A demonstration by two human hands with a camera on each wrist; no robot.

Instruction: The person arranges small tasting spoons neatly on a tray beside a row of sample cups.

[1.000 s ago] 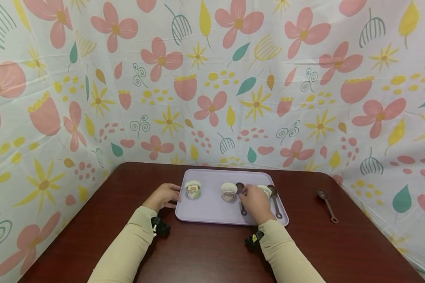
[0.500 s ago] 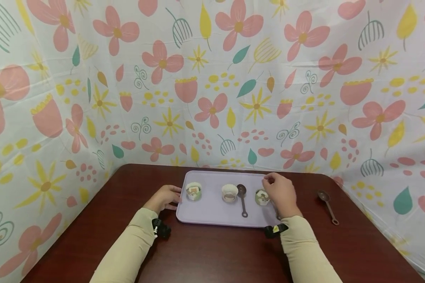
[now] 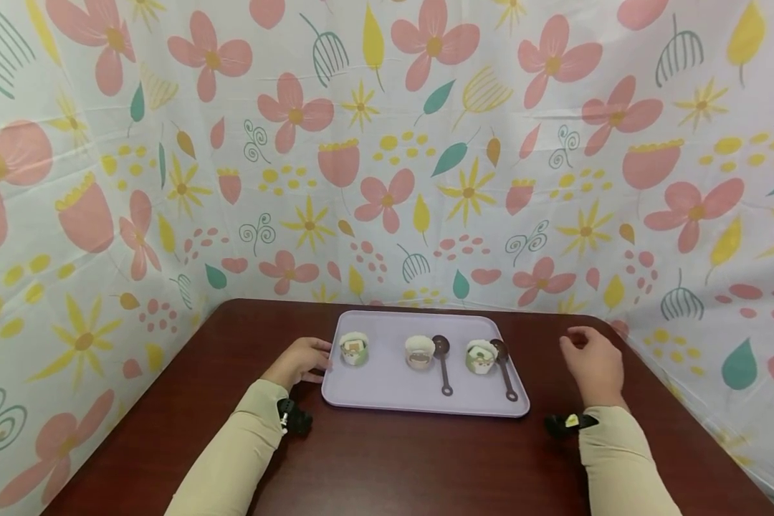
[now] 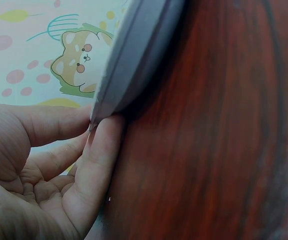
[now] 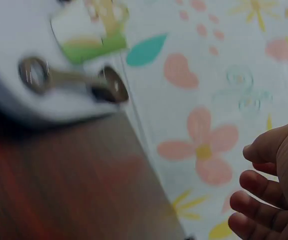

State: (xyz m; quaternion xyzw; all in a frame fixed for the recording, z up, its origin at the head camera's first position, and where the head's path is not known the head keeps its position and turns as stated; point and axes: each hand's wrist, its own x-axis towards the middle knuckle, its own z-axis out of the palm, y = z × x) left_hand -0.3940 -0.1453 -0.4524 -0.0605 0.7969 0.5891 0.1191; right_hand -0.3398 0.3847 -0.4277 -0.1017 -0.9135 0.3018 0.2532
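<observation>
Lavender tray point(image 3: 380, 383) lies flat on the dark reddish-brown table point(image 3: 387, 459), rather nearer its far edge than the person; at its left side the left grip point(image 3: 299, 360) is closed in a pinch on the rim, fingertips on both faces of the edge, as the left wrist view shows; three cartoon-printed cups stand upright on the tray, well apart: a left cup point(image 3: 354, 350) near the left rim, a middle cup point(image 3: 420, 353), and a right cup point(image 3: 481, 357) with green on its wall; a brown spoon point(image 3: 444, 369) lies just beside the middle cup, bowl toward the far rim and ringed handle toward the near one; a second spoon point(image 3: 505, 370) lies likewise to the right of the right cup, close to the tray's right rim; the right grip point(image 3: 593, 364) is off to the right of the tray, over the table, half open with loosely bent fingers and nothing visible in it; pale sleeves point(image 3: 227, 444) cover both forearms; behind the table hangs a white cloth point(image 3: 387, 269) with pink, yellow and green flower and leaf prints.
</observation>
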